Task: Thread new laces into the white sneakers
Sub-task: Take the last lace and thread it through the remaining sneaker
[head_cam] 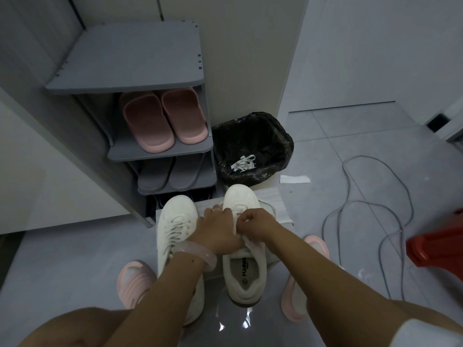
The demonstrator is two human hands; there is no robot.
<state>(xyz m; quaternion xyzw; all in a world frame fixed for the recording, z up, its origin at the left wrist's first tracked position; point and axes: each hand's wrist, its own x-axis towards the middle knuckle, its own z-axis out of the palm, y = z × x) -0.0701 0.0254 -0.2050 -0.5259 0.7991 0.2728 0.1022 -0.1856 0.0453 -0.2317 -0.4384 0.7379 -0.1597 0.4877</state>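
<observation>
Two white sneakers stand side by side, toes pointing away from me. The left sneaker (176,221) has its laces threaded. Over the eyelet area of the right sneaker (241,271) both my hands work. My left hand (218,230), with a clear bangle at its wrist, lies across the tongue with its fingers reaching to the shoe's eyelets. My right hand (253,222) is curled and pinches a white lace (236,225) just above the tongue. The lace ends under the hands are hidden.
A grey shoe rack (160,151) with pink and grey slippers stands ahead left. Beside it is a bin (253,146) lined in black, holding old white laces. Grey cables (350,209) loop on the floor at right, near a red stool (441,246).
</observation>
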